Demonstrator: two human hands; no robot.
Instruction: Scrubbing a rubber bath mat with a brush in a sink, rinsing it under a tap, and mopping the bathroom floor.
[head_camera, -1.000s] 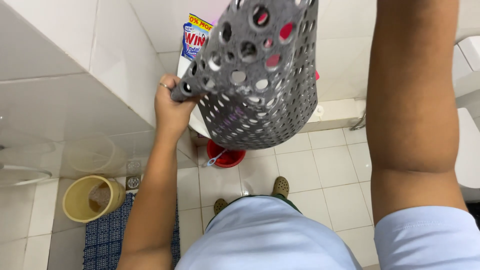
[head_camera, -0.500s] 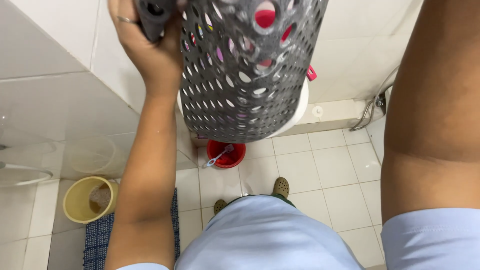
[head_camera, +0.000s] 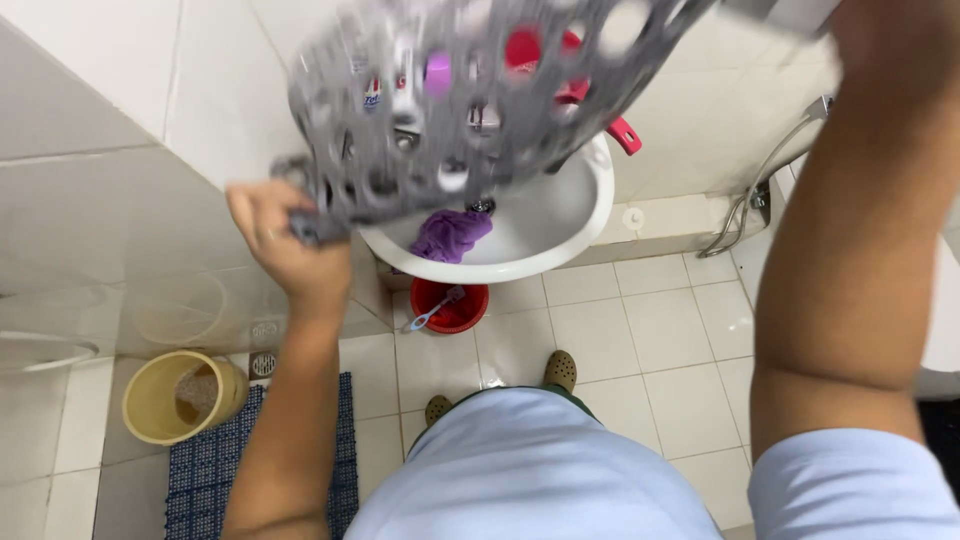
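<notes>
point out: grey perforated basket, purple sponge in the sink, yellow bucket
grey perforated basket (head_camera: 440, 110), head view, on its holed side wall.
purple sponge (head_camera: 450, 235), head view, on the middle of the puff lying in the white sink (head_camera: 580, 215).
yellow bucket (head_camera: 150, 400), head view, on its near rim.

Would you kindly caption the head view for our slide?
Left hand grips a grey perforated basket raised over a white sink.

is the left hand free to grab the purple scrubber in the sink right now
Probably not: the left hand is gripping the grey perforated basket, which hangs over the white sink, partly covering the purple scrubber.
</notes>
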